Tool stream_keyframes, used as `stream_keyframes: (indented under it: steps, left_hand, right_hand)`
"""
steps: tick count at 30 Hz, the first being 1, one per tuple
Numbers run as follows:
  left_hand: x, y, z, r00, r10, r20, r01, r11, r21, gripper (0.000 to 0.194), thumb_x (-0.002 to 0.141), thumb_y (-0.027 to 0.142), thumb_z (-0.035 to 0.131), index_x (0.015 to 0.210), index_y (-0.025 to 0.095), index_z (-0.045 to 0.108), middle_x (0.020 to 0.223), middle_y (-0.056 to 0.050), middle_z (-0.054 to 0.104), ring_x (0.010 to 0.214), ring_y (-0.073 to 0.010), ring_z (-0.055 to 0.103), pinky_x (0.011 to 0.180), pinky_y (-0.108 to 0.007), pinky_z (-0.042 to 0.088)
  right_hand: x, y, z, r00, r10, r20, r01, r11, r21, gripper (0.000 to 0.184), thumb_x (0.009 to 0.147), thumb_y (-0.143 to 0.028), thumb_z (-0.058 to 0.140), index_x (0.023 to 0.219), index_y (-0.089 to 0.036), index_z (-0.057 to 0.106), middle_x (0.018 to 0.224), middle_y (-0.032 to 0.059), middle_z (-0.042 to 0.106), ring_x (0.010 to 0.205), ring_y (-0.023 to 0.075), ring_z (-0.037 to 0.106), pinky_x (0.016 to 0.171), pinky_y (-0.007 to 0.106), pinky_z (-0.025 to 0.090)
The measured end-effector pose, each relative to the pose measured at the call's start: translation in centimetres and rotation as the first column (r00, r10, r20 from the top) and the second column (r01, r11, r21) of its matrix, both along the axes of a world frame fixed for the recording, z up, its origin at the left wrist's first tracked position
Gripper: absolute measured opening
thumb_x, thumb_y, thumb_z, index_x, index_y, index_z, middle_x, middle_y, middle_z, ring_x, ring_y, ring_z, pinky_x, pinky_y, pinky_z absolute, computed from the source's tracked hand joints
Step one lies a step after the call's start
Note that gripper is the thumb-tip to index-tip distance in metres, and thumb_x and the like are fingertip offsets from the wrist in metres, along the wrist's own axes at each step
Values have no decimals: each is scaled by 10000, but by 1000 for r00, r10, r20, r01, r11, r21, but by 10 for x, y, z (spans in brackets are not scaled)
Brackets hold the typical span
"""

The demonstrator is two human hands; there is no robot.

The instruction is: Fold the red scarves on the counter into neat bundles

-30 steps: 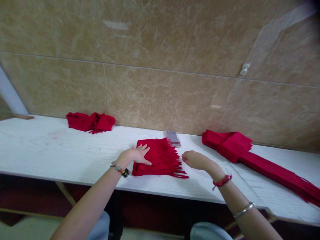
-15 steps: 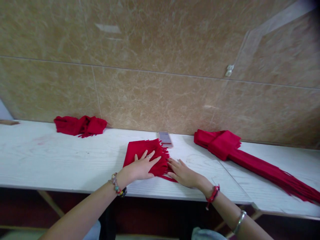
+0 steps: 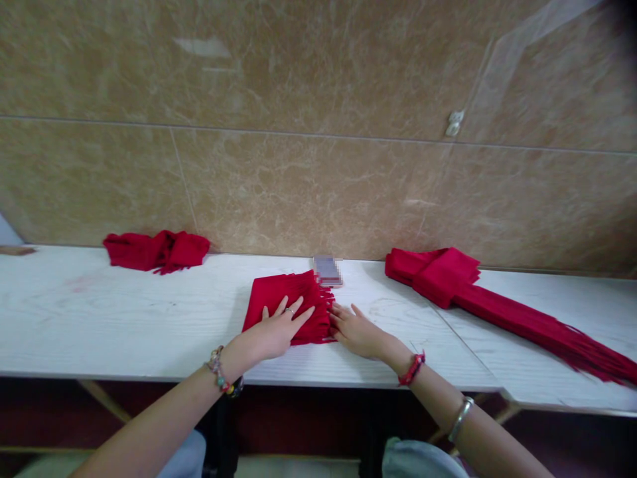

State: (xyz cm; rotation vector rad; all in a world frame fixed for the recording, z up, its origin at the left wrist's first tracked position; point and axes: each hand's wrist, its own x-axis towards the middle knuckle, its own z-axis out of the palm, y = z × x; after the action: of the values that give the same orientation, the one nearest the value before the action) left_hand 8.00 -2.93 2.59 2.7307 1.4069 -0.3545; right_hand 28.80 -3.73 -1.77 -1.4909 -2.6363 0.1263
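Note:
A red fringed scarf [image 3: 271, 292] lies folded into a flat, roughly square shape, its fringe pointing right. My left hand [image 3: 273, 330] rests flat on top of it with the fingers spread; a ring shows on one finger. At the fringe edge, my right hand [image 3: 359, 332] lies low over the table with its fingers stretched out. Its fingertips touch the ends of the fringe, and the hand does not appear to grip anything.
A phone-like object [image 3: 327, 271], blurred out, lies behind the scarf. Another red scarf bundle [image 3: 156, 251] sits at the back left. On the right, red scarves [image 3: 448, 279] are stacked, with a long fringed length trailing off. The white table [image 3: 124, 332] meets a tiled wall [image 3: 298, 186].
The loose fringe strands at the lower right of the scarf now lie closer to its edge. My right fingers have drawn in against the fringe, while my left hand stays on the cloth.

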Motion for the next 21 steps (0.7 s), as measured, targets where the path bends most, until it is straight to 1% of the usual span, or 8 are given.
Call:
stream_keyframes:
  steps: [2, 4, 8, 10, 13, 16, 19, 21]
  left_hand:
    - [-4, 1, 0, 1000, -9, -6, 9, 1000, 7, 895, 666, -43, 348, 1393, 370, 29, 1467, 4, -62, 1316, -327, -15, 964, -607, 237]
    - [-9, 2, 3, 1000, -6, -4, 6, 1000, 24, 929, 636, -81, 317, 1391, 375, 26, 1467, 9, -62, 1314, -315, -16, 975, -579, 251]
    - [-21, 7, 9, 1000, -5, -7, 5, 998, 59, 917, 634, -126, 263, 1398, 345, 78, 1476, -6, -35, 1313, -303, -4, 997, -503, 277]
    - [-28, 11, 10, 1000, -5, -14, 7, 996, 94, 900, 648, -131, 269, 1397, 341, 105, 1480, -15, -27, 1313, -308, -5, 997, -472, 289]
    - [-43, 21, 7, 999, 32, -32, -26, 986, 162, 851, 679, -97, 345, 1393, 325, 154, 1482, -40, -7, 1309, -338, -11, 1001, -476, 275]
    - [-60, 32, 5, 998, 69, -8, -67, 978, 197, 769, 725, -4, 418, 1385, 322, 197, 1480, -49, 15, 1310, -350, -8, 1007, -512, 240]
    - [-76, 39, 5, 995, 93, 43, -100, 972, 211, 699, 764, 87, 429, 1379, 333, 208, 1478, -39, 41, 1317, -338, -7, 1011, -537, 213]
    - [-86, 41, 6, 988, 136, 67, -148, 963, 226, 676, 768, 99, 423, 1373, 331, 232, 1478, -37, 53, 1318, -341, -2, 1011, -543, 211]
  right_hand:
    - [-2, 0, -1, 1000, -3, 7, 2, 1000, 30, 476, 885, -240, 327, 1349, -134, 316, 1434, 156, 231, 1325, 236, 168, 1021, 546, 178]
    - [-3, 0, -2, 1000, 15, 8, -15, 999, 35, 482, 902, -282, 302, 1359, -132, 295, 1434, 152, 232, 1326, 235, 166, 1021, 537, 191]
    - [-3, 1, -6, 998, 47, 41, -48, 998, 41, 455, 925, -314, 240, 1353, -180, 316, 1424, 120, 274, 1309, 235, 223, 1002, 535, 238]
    - [-2, 2, -7, 997, 44, 57, -48, 997, 63, 453, 927, -309, 236, 1352, -177, 319, 1425, 117, 273, 1301, 234, 245, 998, 523, 255]
    - [1, 1, -7, 997, 42, 64, -47, 996, 81, 449, 928, -301, 234, 1350, -178, 323, 1424, 108, 276, 1291, 227, 269, 1000, 510, 264]
    - [6, 0, -8, 997, 47, 69, -53, 995, 84, 446, 927, -291, 232, 1353, -188, 317, 1424, 101, 281, 1295, 218, 263, 1000, 508, 268]
    - [11, -2, -7, 995, 51, 85, -58, 995, 81, 444, 929, -286, 218, 1354, -195, 313, 1427, 95, 274, 1298, 215, 256, 992, 517, 279]
    - [14, -3, -7, 995, 46, 92, -54, 995, 88, 442, 929, -281, 220, 1355, -200, 310, 1425, 97, 277, 1295, 219, 263, 980, 527, 292]
